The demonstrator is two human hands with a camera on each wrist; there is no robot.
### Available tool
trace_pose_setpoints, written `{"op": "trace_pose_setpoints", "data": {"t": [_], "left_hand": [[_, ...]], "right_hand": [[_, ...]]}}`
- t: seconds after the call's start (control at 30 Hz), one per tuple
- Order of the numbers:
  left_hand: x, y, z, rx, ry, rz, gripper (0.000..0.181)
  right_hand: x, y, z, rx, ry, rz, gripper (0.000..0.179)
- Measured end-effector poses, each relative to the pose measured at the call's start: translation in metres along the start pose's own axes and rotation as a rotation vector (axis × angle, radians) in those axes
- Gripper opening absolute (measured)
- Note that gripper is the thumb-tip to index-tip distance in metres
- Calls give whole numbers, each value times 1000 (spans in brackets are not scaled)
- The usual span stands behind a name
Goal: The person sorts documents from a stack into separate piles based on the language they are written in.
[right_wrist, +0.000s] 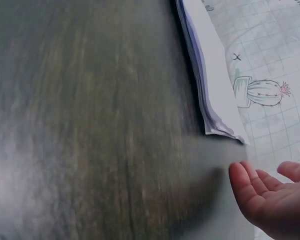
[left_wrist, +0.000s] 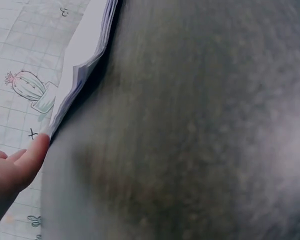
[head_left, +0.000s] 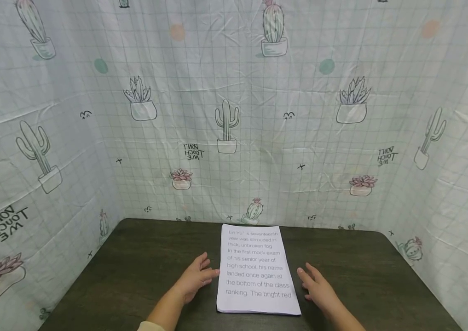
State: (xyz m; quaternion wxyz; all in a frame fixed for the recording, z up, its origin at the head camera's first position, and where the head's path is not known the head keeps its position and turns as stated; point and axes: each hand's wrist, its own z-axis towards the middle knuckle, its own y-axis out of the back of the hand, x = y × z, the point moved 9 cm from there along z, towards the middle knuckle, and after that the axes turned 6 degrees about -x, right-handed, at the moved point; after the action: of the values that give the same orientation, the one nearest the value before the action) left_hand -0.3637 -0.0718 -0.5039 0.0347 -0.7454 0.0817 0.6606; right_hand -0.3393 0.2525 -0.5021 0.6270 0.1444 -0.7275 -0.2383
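Observation:
A stack of white paper sheets (head_left: pixel 254 305) with large printed English text lies on the dark table, its text facing me. To its left is my left hand (head_left: pixel 194 279), fingers loosely extended and the thumb tip right at the stack's left edge. My right hand (head_left: pixel 320 288) hovers off the right edge with relaxed, spread fingers, holding nothing. The right wrist view shows a gap between the fingertips (right_wrist: pixel 235 170) and the stack's corner. Several layered sheet edges of the stack (left_wrist: pixel 92 52) appear in the left wrist view.
The dark wooden table (head_left: pixel 155 243) reaches back to a hanging cloth (head_left: pixel 250 128) printed with a grid, potted cacti and mirrored lettering. This cloth also encloses the table's left and right sides. A pale sleeve cuff (head_left: pixel 150 326) shows on the left forearm.

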Motion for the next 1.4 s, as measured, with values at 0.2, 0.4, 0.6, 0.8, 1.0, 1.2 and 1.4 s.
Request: {"op": "trace_pose_setpoints", "data": {"t": [0.2,0.4,0.6,0.8,1.0,1.2,1.4], "left_hand": [[9,-6,-1,63,65,-91,90],[16,-10,-1,79,115,-141,87],[22,-15,1,94,142,-148,83],[29,-16,3,89,144,-152,75],[31,-17,5,22,100,-95,65],[27,-13,6,-129,21,45,52],[28,-11,5,-203,18,75,47]], "right_hand": [[-8,-7,1,53,-82,116,83],[-13,-12,0,68,-137,149,80],[-15,-17,-2,81,-160,88,77],[-16,-20,0,50,-156,-12,62],[-16,-21,0,-23,-108,-95,51],[-14,-22,-1,-90,-43,-129,49],[-11,-21,-1,-122,-2,-141,47]]}}
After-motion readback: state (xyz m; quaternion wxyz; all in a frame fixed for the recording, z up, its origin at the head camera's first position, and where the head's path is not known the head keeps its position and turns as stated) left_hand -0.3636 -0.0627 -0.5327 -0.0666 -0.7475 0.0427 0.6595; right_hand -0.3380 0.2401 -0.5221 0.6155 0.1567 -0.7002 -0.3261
